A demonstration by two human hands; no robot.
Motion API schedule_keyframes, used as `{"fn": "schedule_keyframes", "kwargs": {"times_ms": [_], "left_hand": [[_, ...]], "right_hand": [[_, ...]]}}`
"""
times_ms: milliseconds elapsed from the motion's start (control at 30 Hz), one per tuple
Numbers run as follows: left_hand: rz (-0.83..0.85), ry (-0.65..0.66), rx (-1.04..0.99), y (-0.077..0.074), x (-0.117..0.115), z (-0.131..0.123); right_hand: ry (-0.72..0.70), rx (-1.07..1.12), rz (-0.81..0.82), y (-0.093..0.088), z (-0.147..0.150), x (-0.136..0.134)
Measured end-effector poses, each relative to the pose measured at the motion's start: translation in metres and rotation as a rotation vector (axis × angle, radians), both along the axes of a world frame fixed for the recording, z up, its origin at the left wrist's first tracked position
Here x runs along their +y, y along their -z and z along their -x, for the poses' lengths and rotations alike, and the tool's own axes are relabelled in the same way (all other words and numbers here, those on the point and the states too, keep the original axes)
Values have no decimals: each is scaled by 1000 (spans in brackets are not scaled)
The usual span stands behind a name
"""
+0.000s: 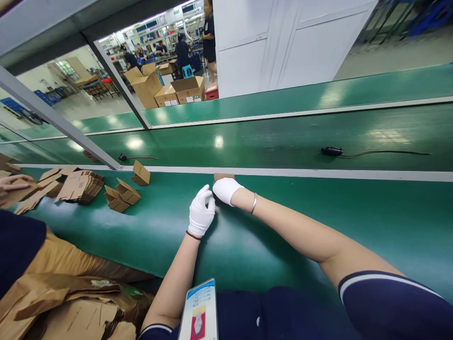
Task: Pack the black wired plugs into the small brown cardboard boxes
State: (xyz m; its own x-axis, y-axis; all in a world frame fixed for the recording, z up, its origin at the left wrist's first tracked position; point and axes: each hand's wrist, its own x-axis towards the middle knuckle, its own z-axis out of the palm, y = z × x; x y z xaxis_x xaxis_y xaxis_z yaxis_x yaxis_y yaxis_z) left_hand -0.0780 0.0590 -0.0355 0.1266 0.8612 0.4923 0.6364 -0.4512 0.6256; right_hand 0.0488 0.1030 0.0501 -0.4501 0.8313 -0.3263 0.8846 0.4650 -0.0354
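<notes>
Both my hands wear white gloves and meet over the green work surface (283, 222) near the white rail. My right hand (225, 190) is curled around a small brown cardboard box (223, 176), whose top edge shows above the glove. My left hand (200, 211) is closed just below and left of it, fingertips touching the box or the right glove. A bracelet sits on each wrist.
Folded small cartons (122, 194) and a stack of flat blanks (79, 186) lie to the left, where another person's hand (12, 185) reaches in. Black cabled parts (331, 150) ride the conveyor belt beyond the rail. Brown paper fills a bin (71, 297) at lower left.
</notes>
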Motion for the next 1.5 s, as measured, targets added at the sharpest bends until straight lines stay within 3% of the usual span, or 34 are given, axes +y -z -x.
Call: {"fn": "schedule_keyframes", "kwargs": {"times_ms": [200,333,633,800,900,1100,1233,1500], "left_hand": [[323,146,-161,9,9,-6],[378,126,-164,14,11,-7],[381,172,-153,24,14,-7],[385,167,-132,28,10,-10],[383,155,-148,29,6,-6],[363,173,-201,16,19,-10],[391,237,-294,2,40,-28],[476,-12,-361,-3,55,-61]], "right_hand": [[-61,30,3,-24,-21,-13],[18,44,-50,-41,-33,-25],[48,-15,-14,-12,-19,-30],[52,88,-13,-11,-35,-23],[100,210,-112,-15,-52,-23],[242,129,-304,-17,-68,-35],[190,41,-333,-13,-63,-40],[97,43,-287,-6,-42,-32]]}}
